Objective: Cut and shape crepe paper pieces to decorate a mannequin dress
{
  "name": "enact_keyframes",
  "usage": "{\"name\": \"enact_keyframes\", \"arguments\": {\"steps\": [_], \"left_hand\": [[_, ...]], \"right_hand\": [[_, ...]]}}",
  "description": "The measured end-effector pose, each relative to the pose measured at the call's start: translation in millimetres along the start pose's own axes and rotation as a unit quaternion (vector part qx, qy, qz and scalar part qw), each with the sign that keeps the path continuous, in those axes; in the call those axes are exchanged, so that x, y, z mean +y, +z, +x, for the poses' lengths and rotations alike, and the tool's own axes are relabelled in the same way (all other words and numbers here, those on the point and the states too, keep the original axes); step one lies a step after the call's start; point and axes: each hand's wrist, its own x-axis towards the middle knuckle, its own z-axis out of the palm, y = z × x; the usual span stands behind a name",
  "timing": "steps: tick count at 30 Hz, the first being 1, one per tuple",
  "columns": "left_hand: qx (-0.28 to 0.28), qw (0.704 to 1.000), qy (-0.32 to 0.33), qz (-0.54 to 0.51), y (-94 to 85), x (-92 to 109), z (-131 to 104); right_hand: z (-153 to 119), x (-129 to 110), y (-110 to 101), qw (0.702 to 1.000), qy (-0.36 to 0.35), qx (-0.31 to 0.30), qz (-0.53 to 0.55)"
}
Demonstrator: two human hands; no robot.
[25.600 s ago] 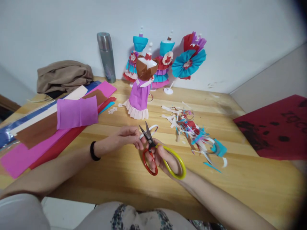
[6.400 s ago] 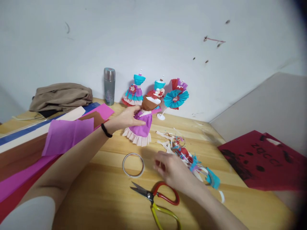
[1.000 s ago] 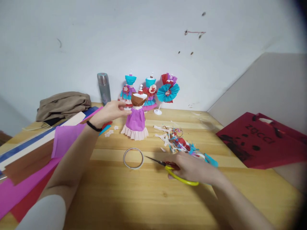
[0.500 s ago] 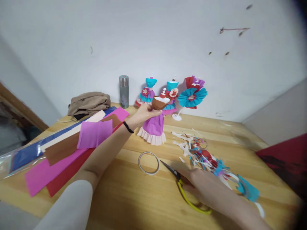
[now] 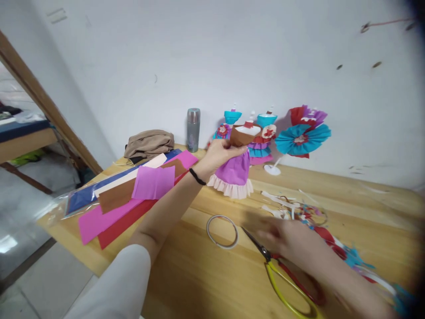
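Our left hand [image 5: 217, 156], a black band at its wrist, holds the brown-topped dress form [image 5: 234, 168] around the waist with thumb and fingers closed, keeping it upright a little right of the centre of the frame; below the brown bodice we see a purple skirt edged with a pale pink ruffle that reaches the worktop [image 5: 199, 270]. Our right hand [image 5: 292, 237] is blurred, its fingers bent, over the scissors [image 5: 265, 253] in the lower right; we cannot tell whether it touches them. The scissors have one yellow and one red handle, and their blades lie together, pointing to the upper left, with the tip just beside a thin ring [image 5: 208, 230] that lies flat. To the right of that hand, colourful paper scraps [image 5: 327, 235] trail toward the right edge. Behind our dress form stand two blue-topped dress forms [image 5: 233, 117] [image 5: 266, 119], and to their right a stand with a large blue pleated rosette [image 5: 303, 139], tilted on its white base. A grey bottle [image 5: 193, 133] stands upright near the wall, with a bunched brown cloth [image 5: 151, 142] to its left. In front of the cloth, left of our forearm, overlap purple, brown, cream, pink and red sheets [image 5: 154, 182] and a blue pack in clear plastic [image 5: 81, 198].
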Motion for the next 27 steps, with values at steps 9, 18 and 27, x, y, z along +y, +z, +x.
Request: {"name": "enact_keyframes", "arguments": {"steps": [9, 18, 27], "left_hand": [[0.126, 0.985, 0.001, -0.117, -10.5, 5, 2], [0.160, 0.979, -0.021, -0.127, -14.8, -8, 10], [0.159, 0.983, -0.017, -0.094, -1.7, -11, 7]], "right_hand": [[57, -36, 36, 0.589, 0.097, 0.027, 0.802], [70, -39, 49, 0.515, 0.086, 0.073, 0.850], [64, -49, 40, 0.463, 0.024, 0.025, 0.886]]}}
